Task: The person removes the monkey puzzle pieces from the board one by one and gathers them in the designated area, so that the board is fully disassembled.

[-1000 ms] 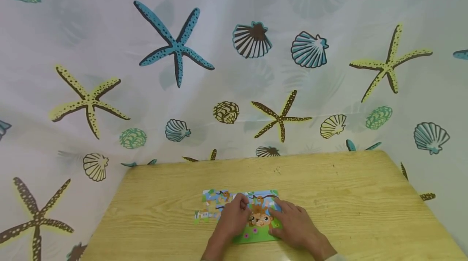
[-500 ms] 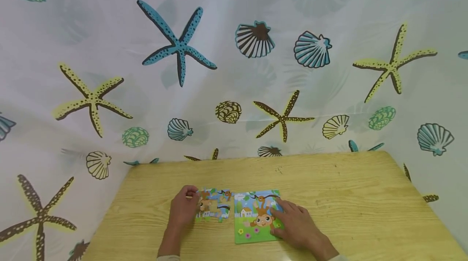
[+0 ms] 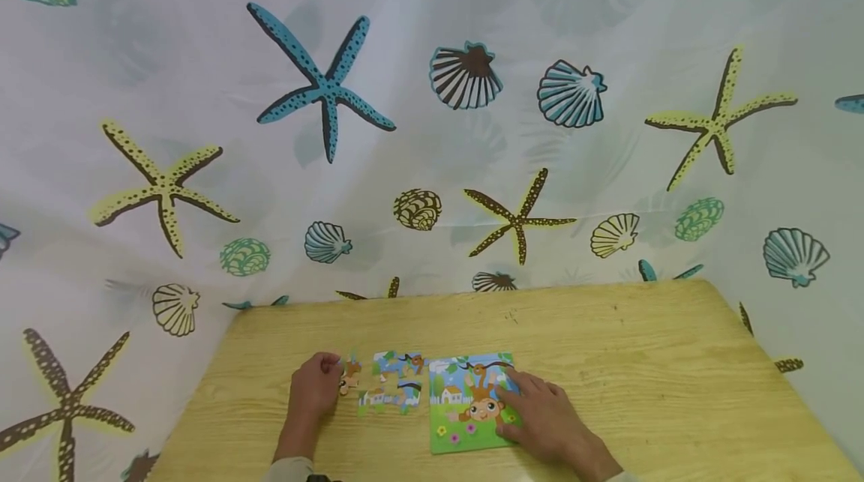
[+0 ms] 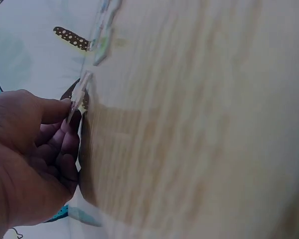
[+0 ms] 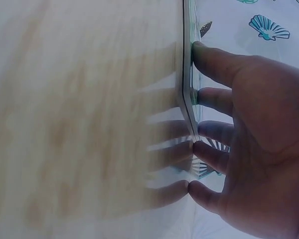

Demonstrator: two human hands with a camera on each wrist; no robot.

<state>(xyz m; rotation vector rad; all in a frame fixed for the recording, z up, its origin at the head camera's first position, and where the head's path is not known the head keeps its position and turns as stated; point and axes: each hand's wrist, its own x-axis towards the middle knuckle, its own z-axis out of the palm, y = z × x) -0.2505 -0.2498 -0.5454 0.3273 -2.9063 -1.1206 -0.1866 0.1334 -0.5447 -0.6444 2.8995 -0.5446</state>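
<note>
We note the left hand's (image 3: 313, 386) grip pinching a puzzle piece (image 3: 351, 375), left of other pieces (image 3: 400, 363); right hand's (image 3: 543, 418) grip loose, fingers resting on the board's (image 3: 469, 403) right edge.

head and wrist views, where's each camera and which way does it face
Head: on the person's head, facing forward and down at the table and patterned cloth; both forearms, left hand and right hand show.
Left wrist: on that wrist, looking low along the table; left hand at frame left, pinching a puzzle piece.
Right wrist: on that wrist, also looking low along the table; right hand at frame right, touching the puzzle.
Head and right wrist share the right hand and puzzle.
</note>
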